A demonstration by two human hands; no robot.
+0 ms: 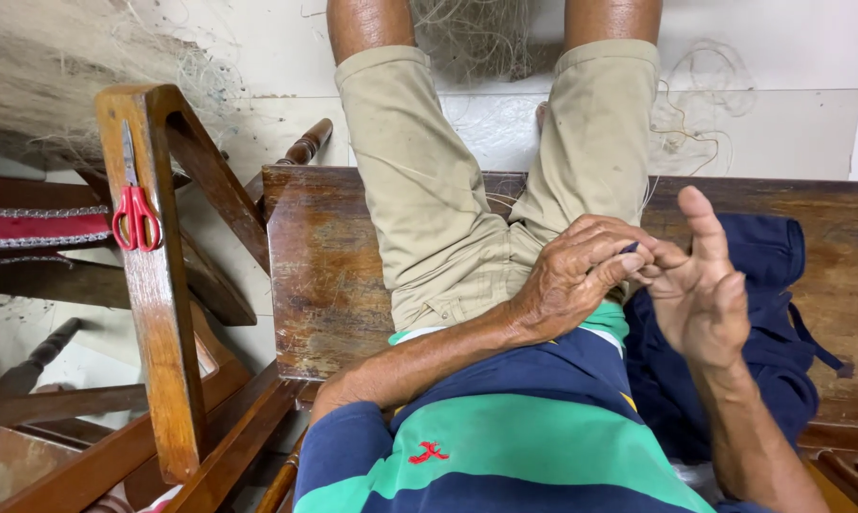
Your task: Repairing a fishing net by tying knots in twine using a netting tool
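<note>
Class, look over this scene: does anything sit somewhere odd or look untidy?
Yes. Red-handled scissors lie along the narrow wooden chair arm, where they might slip off. Loose fishing line tangles on the tiled floor by the bench. A dark blue cloth lies bunched beside the right hand.

Worn glossy wooden bench [324,285], red plastic-handled scissors [135,214]

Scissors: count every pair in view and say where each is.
1. The red-handled scissors lie on the flat wooden arm of the chair on the left, blades pointing away from the person, apart from both hands. Others may be hidden under the fishing net.
</note>
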